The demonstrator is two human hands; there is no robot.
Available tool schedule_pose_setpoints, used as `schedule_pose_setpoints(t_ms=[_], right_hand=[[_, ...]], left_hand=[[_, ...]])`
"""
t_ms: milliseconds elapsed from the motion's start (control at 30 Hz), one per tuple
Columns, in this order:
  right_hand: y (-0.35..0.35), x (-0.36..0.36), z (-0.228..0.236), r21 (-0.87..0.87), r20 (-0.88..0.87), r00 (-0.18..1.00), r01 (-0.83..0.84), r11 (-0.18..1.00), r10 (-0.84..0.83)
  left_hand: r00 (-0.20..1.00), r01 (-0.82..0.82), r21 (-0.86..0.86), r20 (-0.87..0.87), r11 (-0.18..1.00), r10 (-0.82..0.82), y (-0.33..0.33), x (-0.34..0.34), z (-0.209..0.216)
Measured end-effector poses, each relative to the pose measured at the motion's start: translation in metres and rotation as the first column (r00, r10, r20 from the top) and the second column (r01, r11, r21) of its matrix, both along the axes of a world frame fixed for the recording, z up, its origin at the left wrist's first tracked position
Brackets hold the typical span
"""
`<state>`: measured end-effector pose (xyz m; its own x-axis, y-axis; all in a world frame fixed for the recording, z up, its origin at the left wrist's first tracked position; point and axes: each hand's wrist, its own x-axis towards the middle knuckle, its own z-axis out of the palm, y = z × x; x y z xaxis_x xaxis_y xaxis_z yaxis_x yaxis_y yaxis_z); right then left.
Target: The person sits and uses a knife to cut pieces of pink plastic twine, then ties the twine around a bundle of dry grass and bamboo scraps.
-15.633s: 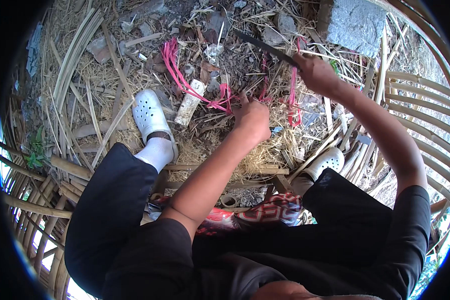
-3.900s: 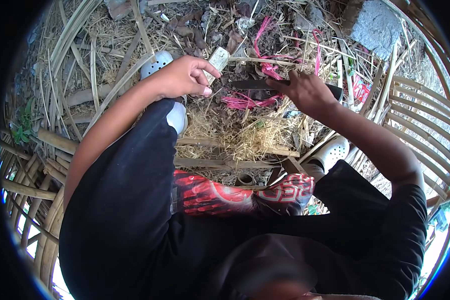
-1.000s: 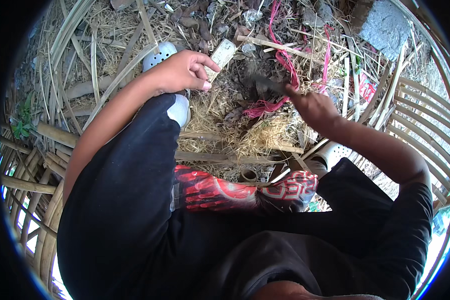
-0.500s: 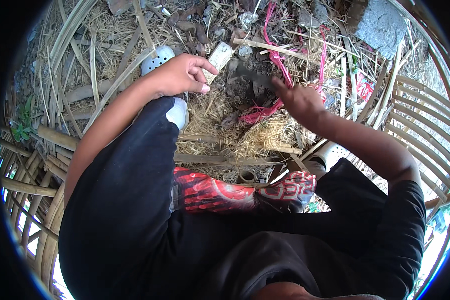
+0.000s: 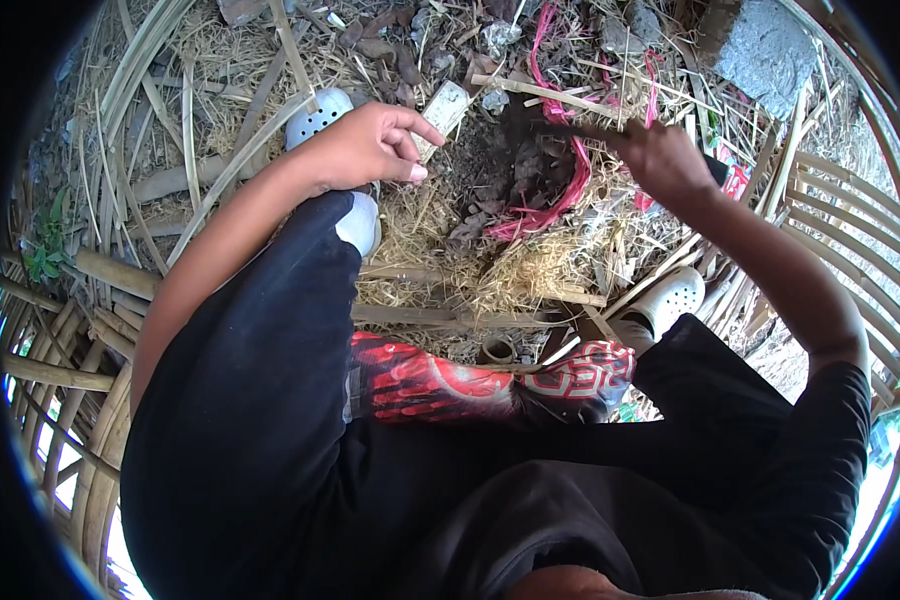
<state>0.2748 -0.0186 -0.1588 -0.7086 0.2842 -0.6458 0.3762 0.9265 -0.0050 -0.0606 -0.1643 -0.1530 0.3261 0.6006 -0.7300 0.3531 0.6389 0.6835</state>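
My right hand (image 5: 665, 165) is closed round the handle of a dark-bladed knife (image 5: 560, 129). Its blade points left over dark soil and is smeared by motion; the exact blade shape cannot be made out. A dark end of the handle shows past the wrist side of the fist. My left hand (image 5: 375, 145) hovers above my left knee, its fingers loosely bent and apart, holding nothing. Just beyond its fingertips lies a pale wooden block (image 5: 445, 112). Pink plastic strips (image 5: 560, 205) curl over the ground below and beyond the knife.
Wood shavings (image 5: 530, 275) and split bamboo strips litter the ground. A grey stone block (image 5: 765, 60) lies at the far right. Slatted bamboo (image 5: 850, 260) curves along the right side. A red printed covering (image 5: 440, 385) lies across between my legs. Pale perforated clogs (image 5: 670, 300) are on my feet.
My right hand has moved to the right and slightly away from me, drawing the knife with it. My left hand has barely moved.
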Motion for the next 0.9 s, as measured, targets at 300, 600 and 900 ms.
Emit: schedule_pose_setpoints(t_ms=[300, 600, 900], right_hand=[[-0.040, 0.011, -0.026, -0.117, -0.242, 0.880, -0.445, 0.888, 0.409], [-0.001, -0.023, -0.003, -0.064, -0.199, 0.956, -0.232, 0.971, 0.216], [-0.007, -0.022, -0.020, 0.092, 0.016, 0.953, -0.304, 0.948, 0.303]], left_hand=[[0.975, -0.165, 0.119, 0.169, 0.979, 0.144, 0.010, 0.010, 0.009], [0.944, -0.201, 0.131, 0.290, 0.971, 0.156, 0.005, 0.009, 0.017], [0.946, -0.193, 0.128, 0.288, 0.973, 0.150, 0.004, 0.009, 0.014]])
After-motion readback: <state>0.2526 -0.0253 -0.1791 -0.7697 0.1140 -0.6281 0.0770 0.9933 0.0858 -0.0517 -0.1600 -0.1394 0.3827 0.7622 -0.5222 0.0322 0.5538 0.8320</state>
